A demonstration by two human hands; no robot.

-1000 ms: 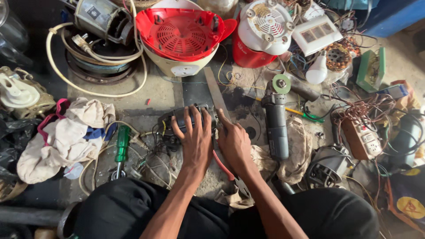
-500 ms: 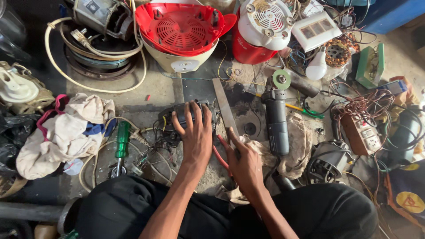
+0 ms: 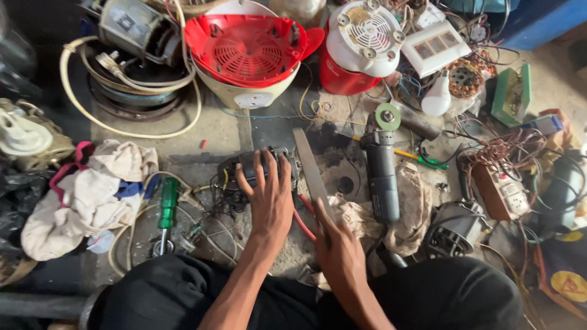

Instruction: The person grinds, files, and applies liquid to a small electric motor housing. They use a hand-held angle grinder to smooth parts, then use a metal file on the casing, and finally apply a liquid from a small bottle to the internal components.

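Left hand (image 3: pixel 269 198) spread flat on a dark wired part (image 3: pixel 244 171), right hand (image 3: pixel 339 256) clamped on a flat metal file (image 3: pixel 309 168), red-lidded cream pot (image 3: pixel 247 58) behind.

A green box (image 3: pixel 512 95) stands upper right; round yellow label (image 3: pixel 568 285) lower right.

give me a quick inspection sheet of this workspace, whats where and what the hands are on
surface: bare concrete floor, dusty and stained
job's things: left hand lies flat on a small dark motor unit; right hand grips a long flat metal file, tip pointing away from the person
clutter: green-handled screwdriver, angle grinder, red fan grille on a cream housing, red and white appliance, pale rags
grippers: both are bare hands, no gloves
cables: cream cord looped at upper left; thin wires tangled by the motor unit
surroundings: person's dark-trousered knees at the bottom edge; blue object at top right
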